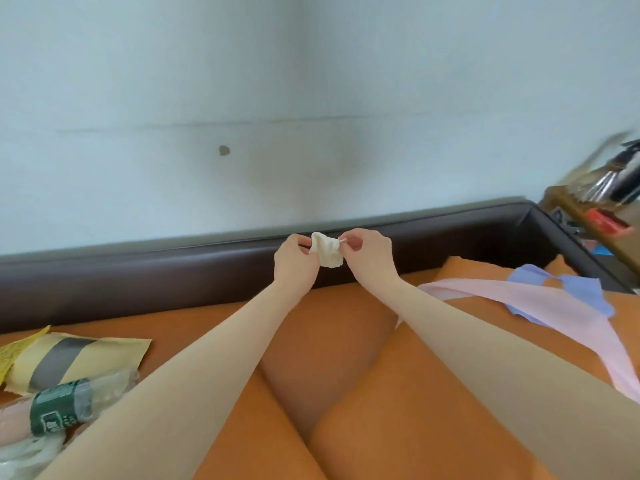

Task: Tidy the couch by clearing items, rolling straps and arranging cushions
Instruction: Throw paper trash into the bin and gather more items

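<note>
Both my hands are raised in front of the couch's dark brown backrest. Between them hangs a small cream-white piece of cloth or strap. My left hand grips its left side with curled fingers. My right hand pinches its right end between thumb and fingertips. Below lie the orange seat cushions. A pink strap and a light blue strap lie spread over the right cushion.
At the left on the seat lie a yellow padded envelope with a grey stripe, a crushed plastic bottle with a green label and a clear plastic bag. A cluttered brown stand is beyond the couch's right arm. A pale wall rises behind.
</note>
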